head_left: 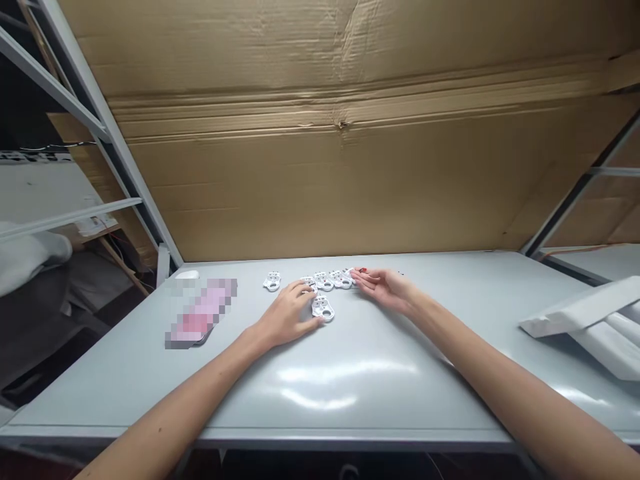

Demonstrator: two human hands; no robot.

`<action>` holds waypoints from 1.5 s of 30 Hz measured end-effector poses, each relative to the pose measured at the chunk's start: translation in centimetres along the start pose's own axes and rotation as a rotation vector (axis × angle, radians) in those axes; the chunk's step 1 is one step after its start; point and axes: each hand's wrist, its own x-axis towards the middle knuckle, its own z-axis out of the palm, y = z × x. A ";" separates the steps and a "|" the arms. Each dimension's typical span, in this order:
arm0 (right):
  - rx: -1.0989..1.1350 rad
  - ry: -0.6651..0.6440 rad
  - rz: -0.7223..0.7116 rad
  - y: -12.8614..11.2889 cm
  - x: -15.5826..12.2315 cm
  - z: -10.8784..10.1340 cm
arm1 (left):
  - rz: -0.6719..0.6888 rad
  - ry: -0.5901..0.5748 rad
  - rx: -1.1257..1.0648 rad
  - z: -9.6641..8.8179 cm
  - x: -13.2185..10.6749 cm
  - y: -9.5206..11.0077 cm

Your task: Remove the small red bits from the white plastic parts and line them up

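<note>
1. White perforated plastic plates (324, 282) lie in a tight row toward the far side of the worktop (350, 393), near its middle, touching or nearly so.
2. A lone plate (273, 282) sits to the left of the row, just apart from it, and a nearer plate (323, 309) lies just in front of the row.
3. Our left hand (286, 315) curves over the row's left end, its fingers (306, 287) on the end plate (309, 284) and its thumb beside the nearer plate; we cannot tell whether it is clamped on either.
4. Our right hand (383, 290) is open and holds nothing, its fingertips (356, 275) just at the row's right end.
5. With the plates lying this close, we judge it best to work with the fingertips on one plate at a time, keeping our palms off the row so that neighbouring plates do not slide.
6. Left of the plates lies a pixelated pink packet (200, 313); white foam packing (583, 312) sits at the worktop's right, and a cardboard sheet (320, 133) stands behind.
</note>
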 end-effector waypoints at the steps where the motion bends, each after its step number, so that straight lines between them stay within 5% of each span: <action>1: 0.015 0.001 0.010 -0.2 -0.1 0.1 | 0.002 -0.003 -0.002 0.1 0.0 0.1; 11: -0.078 0.095 -0.043 -1.2 -1.4 1.1 | -0.015 0.027 -0.049 0.1 0.6 0.0; 16: -0.902 0.255 -0.389 -1.4 -0.5 -1.4 | -0.008 0.044 -0.012 0.1 0.5 -0.3; 20: -1.327 0.326 -0.373 -1.1 0.6 -4.0 | -0.010 0.022 -0.030 0.2 0.5 0.1; 27: -1.368 0.193 -0.327 -0.8 1.2 -5.3 | 0.055 -0.030 -0.117 0.0 0.6 0.9; 45: -1.608 0.115 -0.292 -0.1 0.3 -2.5 | 0.018 -0.041 -0.151 0.1 0.7 2.0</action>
